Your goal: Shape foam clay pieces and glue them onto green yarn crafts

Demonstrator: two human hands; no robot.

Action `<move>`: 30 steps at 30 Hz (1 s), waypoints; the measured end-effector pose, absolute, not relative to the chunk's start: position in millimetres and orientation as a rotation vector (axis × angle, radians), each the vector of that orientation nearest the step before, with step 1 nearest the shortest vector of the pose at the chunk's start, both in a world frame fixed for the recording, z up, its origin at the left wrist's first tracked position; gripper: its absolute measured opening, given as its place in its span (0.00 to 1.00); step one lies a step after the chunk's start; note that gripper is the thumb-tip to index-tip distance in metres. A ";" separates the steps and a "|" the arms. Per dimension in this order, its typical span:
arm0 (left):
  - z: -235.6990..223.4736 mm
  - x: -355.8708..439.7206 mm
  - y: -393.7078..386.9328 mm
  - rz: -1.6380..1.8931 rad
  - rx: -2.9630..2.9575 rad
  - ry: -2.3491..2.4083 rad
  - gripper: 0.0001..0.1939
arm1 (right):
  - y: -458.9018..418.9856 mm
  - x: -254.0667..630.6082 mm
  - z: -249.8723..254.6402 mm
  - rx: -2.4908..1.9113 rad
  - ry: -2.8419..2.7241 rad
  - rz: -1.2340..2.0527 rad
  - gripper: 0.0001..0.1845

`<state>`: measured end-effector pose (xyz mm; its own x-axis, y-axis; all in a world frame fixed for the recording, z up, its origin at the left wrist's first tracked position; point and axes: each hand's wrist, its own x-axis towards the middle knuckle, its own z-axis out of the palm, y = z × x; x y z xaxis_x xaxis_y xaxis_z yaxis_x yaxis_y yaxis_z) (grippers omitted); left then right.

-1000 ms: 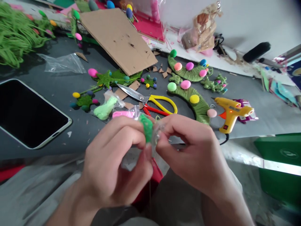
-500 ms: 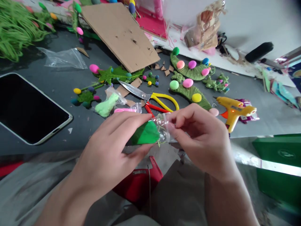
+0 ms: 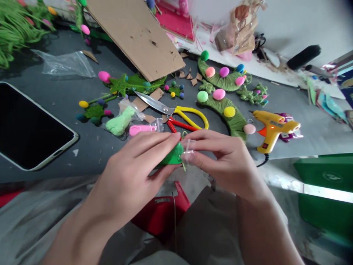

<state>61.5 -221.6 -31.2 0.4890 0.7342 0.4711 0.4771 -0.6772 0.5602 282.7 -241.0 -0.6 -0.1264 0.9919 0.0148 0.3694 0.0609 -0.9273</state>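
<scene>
Your left hand (image 3: 135, 167) pinches a green packet (image 3: 173, 155), fingers laid over the top and thumb underneath; your right hand (image 3: 228, 160) pinches its clear plastic end between thumb and fingers. The packet sits between your two sets of fingertips, near the table's front edge. Too hard a tug on that thin plastic could split it, and a tight left squeeze could press the green stuff out; a slack grip might drop it toward the red object (image 3: 160, 213) below your fingers. Just beyond your fingertips lie the scissors (image 3: 190, 117), handles nearest, which a knuckle could knock. The pink packet (image 3: 143, 129) is just past your left fingers. Farther out to the right, the glue gun (image 3: 271, 129) shows a red light (presumably hot), so a wide right-hand swing could risk a burn.
</scene>
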 end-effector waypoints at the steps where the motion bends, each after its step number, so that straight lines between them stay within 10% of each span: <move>1: -31.4 61.8 -222.0 1.008 2.388 1.003 0.25 | -241.3 282.5 -1.1 -1.392 -1.621 1.072 0.03; 30: -29.9 63.9 -228.7 1.109 1.817 1.275 0.23 | -245.6 274.1 4.7 -1.529 -1.591 1.084 0.09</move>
<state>63.9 -228.7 -29.9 0.1700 0.9474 0.2710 0.3992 -0.3177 0.8601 274.1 -245.6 4.7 -0.0891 0.9929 -0.0786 0.4366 -0.0320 -0.8991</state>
